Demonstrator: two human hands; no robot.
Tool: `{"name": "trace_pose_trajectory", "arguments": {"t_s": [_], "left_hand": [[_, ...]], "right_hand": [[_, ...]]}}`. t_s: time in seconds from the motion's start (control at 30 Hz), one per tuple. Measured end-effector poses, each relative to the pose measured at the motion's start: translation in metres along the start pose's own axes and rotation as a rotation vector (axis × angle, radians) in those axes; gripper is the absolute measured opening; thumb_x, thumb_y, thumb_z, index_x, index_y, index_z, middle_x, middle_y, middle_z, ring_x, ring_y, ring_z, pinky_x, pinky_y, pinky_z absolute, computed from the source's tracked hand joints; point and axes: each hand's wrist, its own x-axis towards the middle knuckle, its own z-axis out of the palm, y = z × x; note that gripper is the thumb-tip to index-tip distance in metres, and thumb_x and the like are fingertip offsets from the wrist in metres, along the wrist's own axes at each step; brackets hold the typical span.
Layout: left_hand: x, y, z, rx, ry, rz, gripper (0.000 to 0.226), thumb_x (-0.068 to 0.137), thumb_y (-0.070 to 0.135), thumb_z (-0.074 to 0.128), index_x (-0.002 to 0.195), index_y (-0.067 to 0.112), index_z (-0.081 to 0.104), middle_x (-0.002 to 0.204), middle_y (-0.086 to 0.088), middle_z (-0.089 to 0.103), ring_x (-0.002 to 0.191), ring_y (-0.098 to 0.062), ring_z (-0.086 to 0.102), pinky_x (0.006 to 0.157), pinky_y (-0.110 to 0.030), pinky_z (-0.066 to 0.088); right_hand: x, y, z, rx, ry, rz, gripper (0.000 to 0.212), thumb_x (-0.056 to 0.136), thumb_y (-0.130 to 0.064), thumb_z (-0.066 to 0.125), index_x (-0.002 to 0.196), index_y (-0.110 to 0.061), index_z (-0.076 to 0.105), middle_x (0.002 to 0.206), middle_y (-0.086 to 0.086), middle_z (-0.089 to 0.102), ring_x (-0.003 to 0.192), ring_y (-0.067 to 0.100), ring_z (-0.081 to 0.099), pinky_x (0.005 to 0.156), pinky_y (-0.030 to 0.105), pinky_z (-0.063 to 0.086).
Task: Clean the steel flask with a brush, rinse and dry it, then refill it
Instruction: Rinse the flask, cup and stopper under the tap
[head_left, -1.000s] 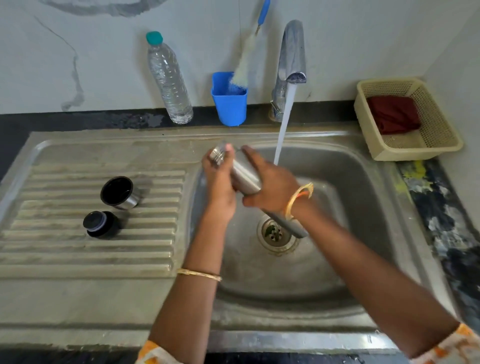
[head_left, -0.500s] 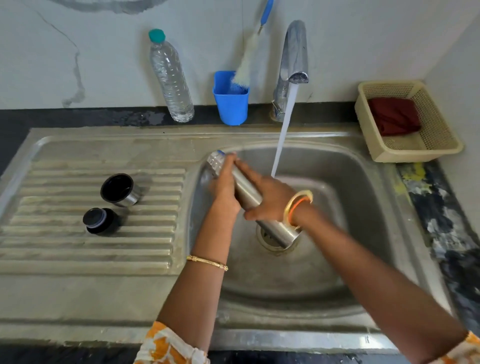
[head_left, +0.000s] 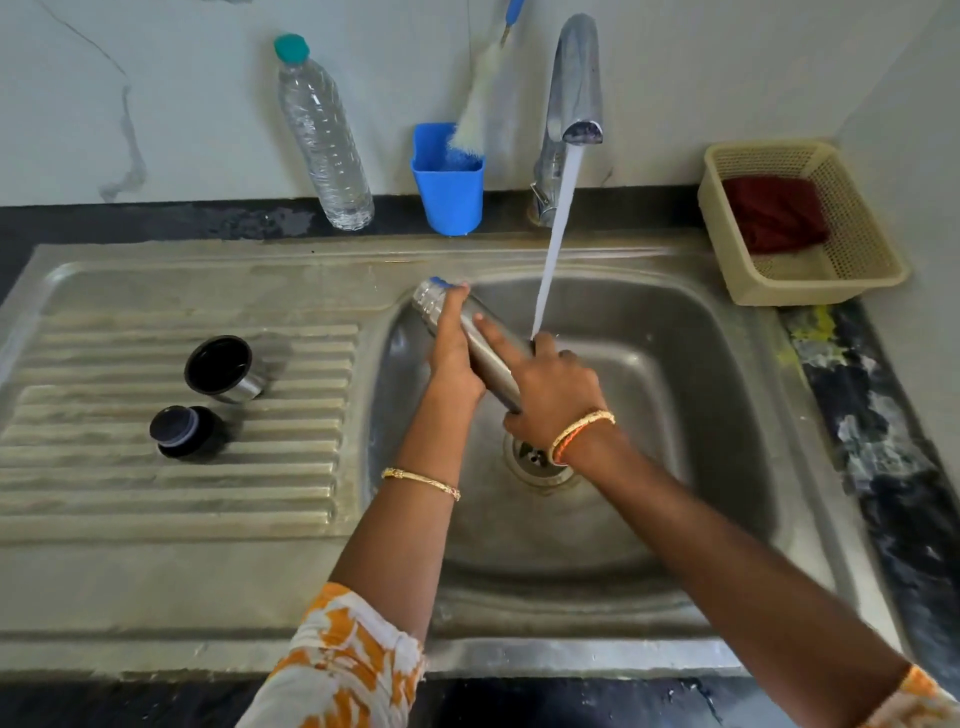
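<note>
While tap water (head_left: 553, 244) runs, left hand (head_left: 453, 353) and right hand (head_left: 553, 395) both gripping tilted steel flask (head_left: 485, 345) over sink (head_left: 675, 415)

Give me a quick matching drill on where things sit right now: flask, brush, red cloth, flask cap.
Things:
1. flask
2. brush
3. red cloth
4. flask cap

Places:
A. in the beige basket
B. on the ribbed drainboard
C. held in both hands over the sink bowl
D. standing in the blue cup

Pairs: 1-C, 2-D, 3-A, 4-B
</note>
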Motion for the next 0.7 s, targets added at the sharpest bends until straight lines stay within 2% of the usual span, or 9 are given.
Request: {"name": "trace_pose_trajectory", "arguments": {"t_s": [0.07, 0.13, 0.23, 0.3, 0.4, 0.47, 0.57, 0.63, 0.7], "left_hand": [[0.003, 0.002, -0.002, -0.003, -0.029, 0.031, 0.053, 0.067, 0.047, 0.076, 0.102, 0.008, 0.067, 0.091, -0.013, 0.071, 0.08, -0.027, 0.069, 0.083, -0.038, 0.057], [0.003, 0.007, -0.007, -0.089, -0.113, 0.075, 0.043, 0.077, 0.045, 0.068, 0.095, 0.007, 0.064, 0.079, -0.011, 0.068, 0.069, -0.024, 0.066, 0.077, -0.034, 0.055], [0.003, 0.013, -0.012, -0.199, -0.229, 0.15, 0.034, 0.086, 0.043, 0.061, 0.094, 0.01, 0.062, 0.074, -0.007, 0.066, 0.071, -0.023, 0.064, 0.077, -0.036, 0.051], [0.0, 0.011, -0.007, -0.121, -0.173, 0.133, 0.042, 0.082, 0.046, 0.066, 0.103, 0.011, 0.062, 0.079, -0.008, 0.069, 0.076, -0.023, 0.066, 0.079, -0.037, 0.054], [0.006, 0.001, -0.001, -0.048, 0.041, 0.036, 0.069, 0.066, 0.048, 0.08, 0.118, 0.009, 0.058, 0.1, -0.013, 0.068, 0.09, -0.027, 0.066, 0.084, -0.041, 0.056], [0.01, -0.002, -0.001, -0.051, 0.101, 0.028, 0.067, 0.062, 0.045, 0.081, 0.113, 0.008, 0.06, 0.103, -0.014, 0.068, 0.091, -0.029, 0.066, 0.087, -0.043, 0.055], [0.009, -0.008, -0.008, -0.09, -0.022, 0.053, 0.052, 0.067, 0.044, 0.074, 0.102, 0.007, 0.061, 0.09, -0.011, 0.066, 0.081, -0.026, 0.064, 0.078, -0.036, 0.056], [0.006, -0.012, -0.011, -0.17, -0.181, 0.094, 0.054, 0.069, 0.043, 0.07, 0.106, 0.006, 0.058, 0.087, -0.01, 0.063, 0.077, -0.024, 0.062, 0.07, -0.032, 0.054], [0.004, -0.011, -0.012, -0.199, -0.257, 0.102, 0.06, 0.066, 0.045, 0.073, 0.111, 0.009, 0.057, 0.093, -0.011, 0.062, 0.081, -0.025, 0.063, 0.072, -0.034, 0.055]], "right_hand": [[-0.004, 0.004, 0.005, 0.137, -0.043, -0.065, 0.116, 0.07, -0.031, 0.077, 0.147, -0.044, -0.01, 0.131, 0.013, 0.037, 0.102, 0.036, 0.056, 0.078, 0.034, 0.049], [-0.005, 0.026, 0.001, 0.702, -0.229, -0.05, 0.117, 0.062, -0.025, 0.084, 0.148, -0.042, 0.005, 0.129, 0.0, 0.039, 0.103, 0.023, 0.057, 0.072, 0.016, 0.049], [-0.01, 0.048, -0.002, 1.338, -0.466, 0.142, 0.106, 0.057, -0.013, 0.081, 0.143, -0.041, 0.024, 0.128, -0.002, 0.045, 0.104, 0.018, 0.06, 0.067, 0.029, 0.057], [-0.01, 0.049, -0.003, 1.232, -0.476, 0.174, 0.107, 0.062, -0.01, 0.083, 0.145, -0.039, 0.022, 0.129, 0.002, 0.046, 0.098, 0.014, 0.06, 0.066, 0.03, 0.057], [-0.008, 0.035, 0.0, 0.531, -0.152, 0.12, 0.107, 0.068, -0.023, 0.081, 0.149, -0.038, 0.011, 0.121, 0.008, 0.05, 0.092, 0.022, 0.059, 0.069, 0.025, 0.048], [-0.009, 0.028, 0.006, 0.213, -0.02, 0.039, 0.112, 0.067, -0.031, 0.079, 0.149, -0.04, 0.003, 0.116, 0.012, 0.051, 0.095, 0.031, 0.057, 0.071, 0.028, 0.041], [0.002, 0.048, 0.007, 0.644, -0.366, 0.063, 0.116, 0.064, -0.026, 0.083, 0.149, -0.04, 0.006, 0.126, 0.004, 0.047, 0.096, 0.019, 0.057, 0.069, 0.022, 0.049], [0.005, 0.064, 0.0, 1.163, -0.641, 0.177, 0.114, 0.056, -0.019, 0.085, 0.147, -0.038, 0.018, 0.136, 0.004, 0.044, 0.107, 0.019, 0.057, 0.076, 0.034, 0.056], [0.006, 0.073, -0.001, 1.306, -0.722, 0.171, 0.11, 0.051, -0.019, 0.082, 0.144, -0.034, 0.026, 0.134, 0.008, 0.046, 0.111, 0.023, 0.057, 0.081, 0.041, 0.056]]}}
